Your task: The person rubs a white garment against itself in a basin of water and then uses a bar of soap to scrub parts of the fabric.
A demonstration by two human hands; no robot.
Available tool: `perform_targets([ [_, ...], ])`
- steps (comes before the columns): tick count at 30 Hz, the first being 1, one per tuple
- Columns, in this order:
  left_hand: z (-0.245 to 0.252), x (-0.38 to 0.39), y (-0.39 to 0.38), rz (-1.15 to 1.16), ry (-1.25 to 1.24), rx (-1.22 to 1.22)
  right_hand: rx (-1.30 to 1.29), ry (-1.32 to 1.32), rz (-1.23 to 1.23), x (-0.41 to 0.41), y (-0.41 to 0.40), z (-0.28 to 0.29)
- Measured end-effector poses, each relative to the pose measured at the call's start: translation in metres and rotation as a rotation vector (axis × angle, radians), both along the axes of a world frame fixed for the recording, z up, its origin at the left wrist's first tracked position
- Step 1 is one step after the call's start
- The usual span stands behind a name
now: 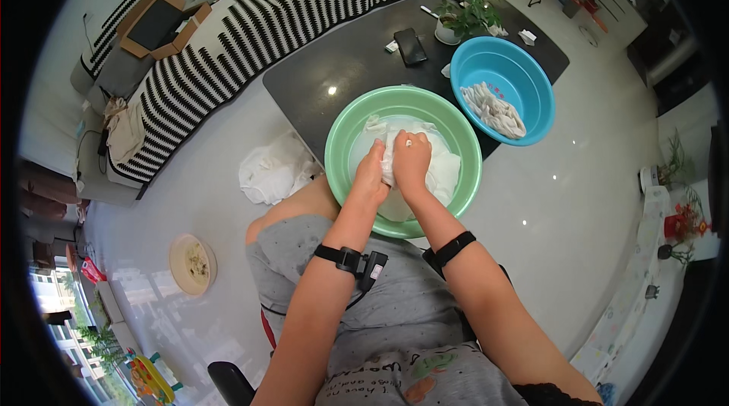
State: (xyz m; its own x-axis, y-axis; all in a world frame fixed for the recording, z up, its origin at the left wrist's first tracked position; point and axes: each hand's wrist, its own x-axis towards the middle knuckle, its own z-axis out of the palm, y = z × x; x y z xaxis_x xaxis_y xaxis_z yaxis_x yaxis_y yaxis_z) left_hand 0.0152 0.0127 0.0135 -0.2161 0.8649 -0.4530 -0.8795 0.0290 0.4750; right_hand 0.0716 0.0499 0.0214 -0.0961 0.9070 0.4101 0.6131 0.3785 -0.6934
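Directly before me a light green plastic basin rests at the edge of a dark coffee table, partly over my lap. White wet cloth lies in cloudy water inside it. My left hand grips a bunched part of this cloth from the left side. Against it, my right hand is closed in a fist on the same bunch. Both hands are close together over the middle of the basin. How much cloth is inside the fingers is hidden.
A blue basin holding a twisted pale cloth stands at the right on the dark table. Behind are a black wallet-like case and a potted plant. White fabric and a cream bowl are on the floor at left.
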Motion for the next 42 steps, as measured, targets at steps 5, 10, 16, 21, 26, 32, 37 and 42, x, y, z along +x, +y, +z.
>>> perform_targets([
  [5, -0.022, -0.028, -0.012, -0.207, 0.003, 0.018, -0.017, -0.001, 0.131, -0.019, -0.053, 0.039],
  [10, -0.018, -0.014, -0.004, -0.210, -0.057, 0.100, 0.006, 0.141, 0.105, -0.008, -0.017, 0.012],
  [16, 0.001, 0.001, -0.001, -0.030, 0.084, -0.065, -0.110, 0.001, -0.007, 0.002, -0.009, 0.002],
  [21, -0.038, -0.034, -0.015, -0.174, -0.317, 0.360, 0.005, 0.116, 0.273, -0.028, -0.067, 0.046],
  [26, 0.014, -0.001, -0.002, -0.001, 0.054, -0.027, -0.042, 0.168, 0.061, -0.002, -0.007, 0.007],
  [32, -0.001, -0.015, -0.010, -0.097, 0.080, -0.079, -0.098, -0.014, -0.033, -0.023, -0.051, 0.034],
  [37, -0.006, -0.021, -0.009, -0.165, 0.034, -0.021, -0.071, 0.168, 0.078, -0.015, -0.029, 0.030],
  [42, 0.012, -0.009, -0.005, -0.003, -0.169, 0.173, -0.812, 0.886, -0.068, 0.020, 0.032, 0.024],
])
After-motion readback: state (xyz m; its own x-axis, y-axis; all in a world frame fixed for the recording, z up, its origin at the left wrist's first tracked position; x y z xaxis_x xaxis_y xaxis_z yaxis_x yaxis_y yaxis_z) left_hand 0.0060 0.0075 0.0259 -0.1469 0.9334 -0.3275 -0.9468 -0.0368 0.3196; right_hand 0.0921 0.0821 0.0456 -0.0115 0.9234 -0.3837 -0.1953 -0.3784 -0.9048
